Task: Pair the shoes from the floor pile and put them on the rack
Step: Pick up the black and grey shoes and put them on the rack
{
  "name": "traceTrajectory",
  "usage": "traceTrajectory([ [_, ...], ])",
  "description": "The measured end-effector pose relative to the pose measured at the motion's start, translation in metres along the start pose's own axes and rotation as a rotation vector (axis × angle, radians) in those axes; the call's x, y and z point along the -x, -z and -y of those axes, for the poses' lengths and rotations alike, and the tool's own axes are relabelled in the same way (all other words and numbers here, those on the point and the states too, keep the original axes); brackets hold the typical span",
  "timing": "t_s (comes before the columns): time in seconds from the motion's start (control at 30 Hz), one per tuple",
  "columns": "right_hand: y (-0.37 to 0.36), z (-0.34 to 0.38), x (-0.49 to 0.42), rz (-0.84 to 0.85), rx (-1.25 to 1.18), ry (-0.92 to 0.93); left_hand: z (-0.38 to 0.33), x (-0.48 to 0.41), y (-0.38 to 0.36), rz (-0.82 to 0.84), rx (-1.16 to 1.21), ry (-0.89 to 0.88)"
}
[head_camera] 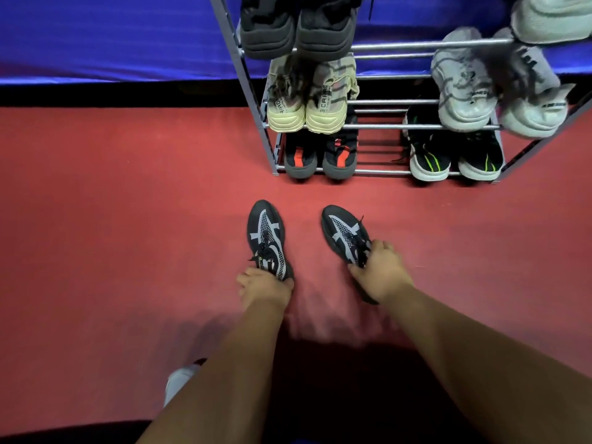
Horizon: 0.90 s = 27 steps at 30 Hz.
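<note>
A: Fingers (384,246) of your left hand (266,290) and right hand (379,270) each grip a black sneaker (266,232) on the floor (128,219), near the rack (384,126).
B: Probably light and bendy. Hold the firm heels, not the laces (265,243).

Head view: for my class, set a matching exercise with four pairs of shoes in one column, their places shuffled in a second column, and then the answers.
Column one
1. cream pair
2. red-striped pair
3. green-striped pair
4. grey-patterned pair

Column two
A. bottom shelf of the rack, right
B. gripped, in front of the rack
C. bottom shelf, left
D. second shelf up, left

Pairs: 1-D, 2-C, 3-A, 4-B
</note>
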State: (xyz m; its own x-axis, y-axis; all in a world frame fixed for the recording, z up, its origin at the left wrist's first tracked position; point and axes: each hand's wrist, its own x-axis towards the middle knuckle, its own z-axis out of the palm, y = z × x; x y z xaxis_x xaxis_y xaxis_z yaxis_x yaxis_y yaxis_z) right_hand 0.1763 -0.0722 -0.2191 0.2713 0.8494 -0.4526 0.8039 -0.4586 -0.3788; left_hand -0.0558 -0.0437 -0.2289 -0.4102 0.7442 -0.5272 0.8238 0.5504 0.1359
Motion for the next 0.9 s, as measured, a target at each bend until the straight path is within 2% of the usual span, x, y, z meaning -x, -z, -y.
traceTrajectory([
  [0.13,-0.012,-0.011,0.007,0.023,0.056,0.019,0.000,-0.011,-0.007,0.051,-0.040,-0.072],
  [0.37,-0.027,-0.021,0.014,0.022,0.237,0.028,-0.012,-0.019,-0.007,0.031,-0.049,-0.007],
  [0.53,-0.024,-0.020,0.006,0.044,0.166,0.033,-0.014,-0.016,-0.005,0.033,0.002,-0.029],
  [0.77,0.021,-0.006,-0.002,0.133,0.099,0.021,-0.018,-0.002,0.034,0.166,0.262,0.064],
  [0.9,0.064,0.021,0.002,0.123,0.046,0.045,-0.028,0.025,0.065,0.237,0.160,-0.011],
])
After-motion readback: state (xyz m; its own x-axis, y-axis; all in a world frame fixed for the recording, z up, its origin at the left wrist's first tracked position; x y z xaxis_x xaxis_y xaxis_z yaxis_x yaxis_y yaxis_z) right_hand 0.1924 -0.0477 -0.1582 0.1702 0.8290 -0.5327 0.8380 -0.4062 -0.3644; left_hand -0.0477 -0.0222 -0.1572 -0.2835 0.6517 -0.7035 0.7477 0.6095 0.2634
